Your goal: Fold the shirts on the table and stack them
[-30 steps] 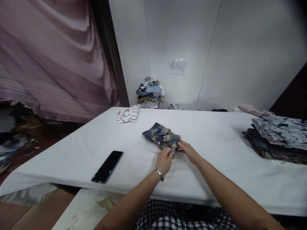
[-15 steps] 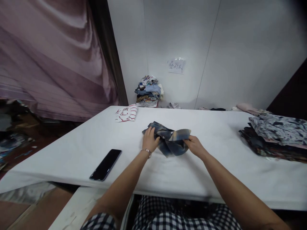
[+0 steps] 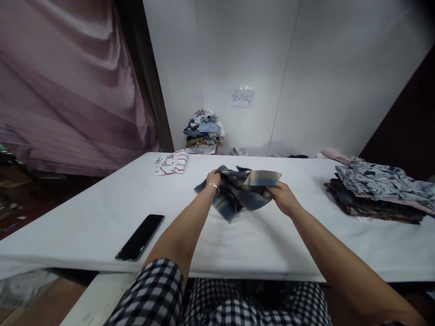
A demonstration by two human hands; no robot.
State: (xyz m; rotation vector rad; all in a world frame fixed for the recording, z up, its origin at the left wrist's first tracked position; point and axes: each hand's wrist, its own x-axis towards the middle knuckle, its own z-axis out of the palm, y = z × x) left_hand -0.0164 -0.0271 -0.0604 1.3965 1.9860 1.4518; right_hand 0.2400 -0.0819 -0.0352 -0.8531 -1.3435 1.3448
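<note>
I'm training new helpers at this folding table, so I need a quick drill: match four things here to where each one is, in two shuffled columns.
Things:
1. plaid shirt
2. red-striped white garment
3. black smartphone
4. stack of patterned clothes

Places:
A. right side of the white-covered table
B. near the table's front edge, at the left
C. held up by the left hand and right hand
D. near the table's far edge, left of centre

Pairs: 1-C, 2-D, 3-B, 4-A

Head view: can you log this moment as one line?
Left hand: holds plaid shirt | Right hand: holds same shirt | Nearby: phone on white table
</note>
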